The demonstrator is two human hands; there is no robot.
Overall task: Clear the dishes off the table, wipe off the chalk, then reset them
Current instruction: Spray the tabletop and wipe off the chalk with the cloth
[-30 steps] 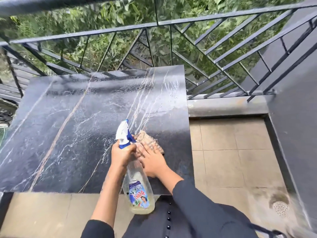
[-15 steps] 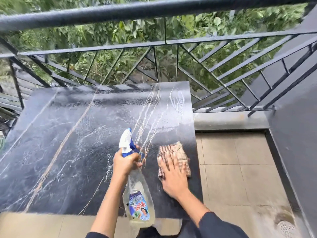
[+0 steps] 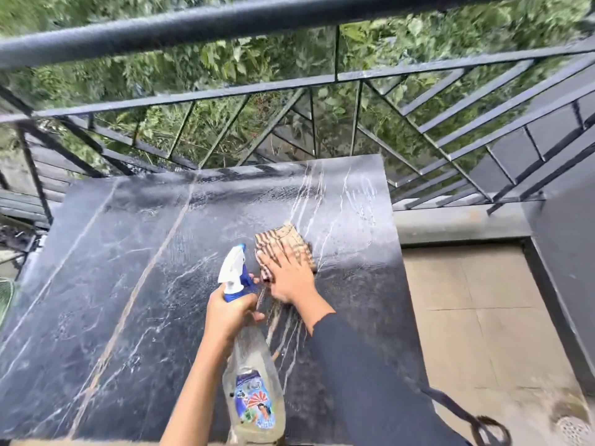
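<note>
While the table (image 3: 135, 268) lies bare and wet, we wipe near its right edge.
Our left hand (image 3: 227, 312) has its grip clenched on the spray bottle (image 3: 254, 391), part full of pale liquid; just right, our right hand (image 3: 291, 278) presses flat, grip released, on the striped cloth (image 3: 285, 241), railing (image 3: 225, 91) beyond.

The dark marble-patterned surface (image 3: 128, 284) is glistening wet, with pale veins and whitish streaks running across it toward the far right corner. A striped, beige-and-brown cloth (image 3: 285, 241) is lying flat on its right half. A clear spray bottle (image 3: 254, 391) with a white-and-blue nozzle is hanging tilted above the near edge.
</note>
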